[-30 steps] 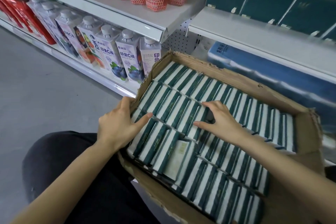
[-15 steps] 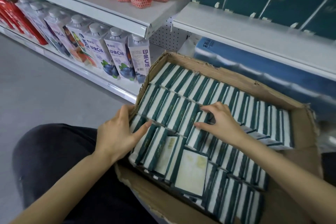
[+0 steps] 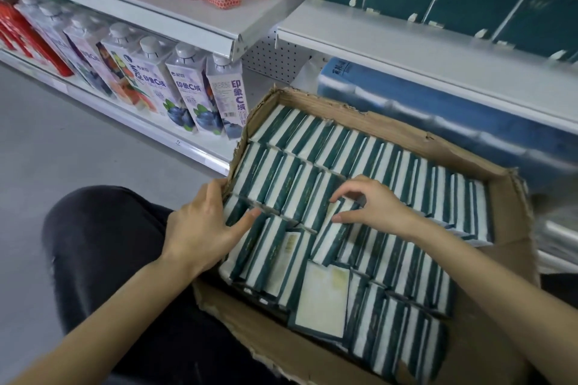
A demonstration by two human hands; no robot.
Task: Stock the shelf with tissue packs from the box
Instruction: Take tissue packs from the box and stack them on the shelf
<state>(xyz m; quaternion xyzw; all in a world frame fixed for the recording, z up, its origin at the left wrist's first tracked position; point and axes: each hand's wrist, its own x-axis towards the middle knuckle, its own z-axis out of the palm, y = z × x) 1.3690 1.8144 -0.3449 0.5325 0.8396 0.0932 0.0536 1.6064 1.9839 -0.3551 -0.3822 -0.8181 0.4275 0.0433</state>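
A torn brown cardboard box (image 3: 391, 125) rests on the person's lap, filled with green-and-white tissue packs (image 3: 281, 194) standing on edge in tight rows. The right hand (image 3: 378, 212), which lay flat over the middle row a second ago, now has its fingers curled, with thumb and forefinger pinching a tilted pack (image 3: 336, 228) that has come up out of line with its neighbours. The left hand (image 3: 200, 228) stays at the near left end of the box, fingers fairly straight and thumb spread, pressing on the packs there to steady them. In the near row one pack has tipped over and now lies as a flat cream-faced pack (image 3: 322, 300). The tight packing seems to be loosening, so the first pack looks about ready to lift. Nothing has yet gone to the white metal shelf (image 3: 406, 50) above
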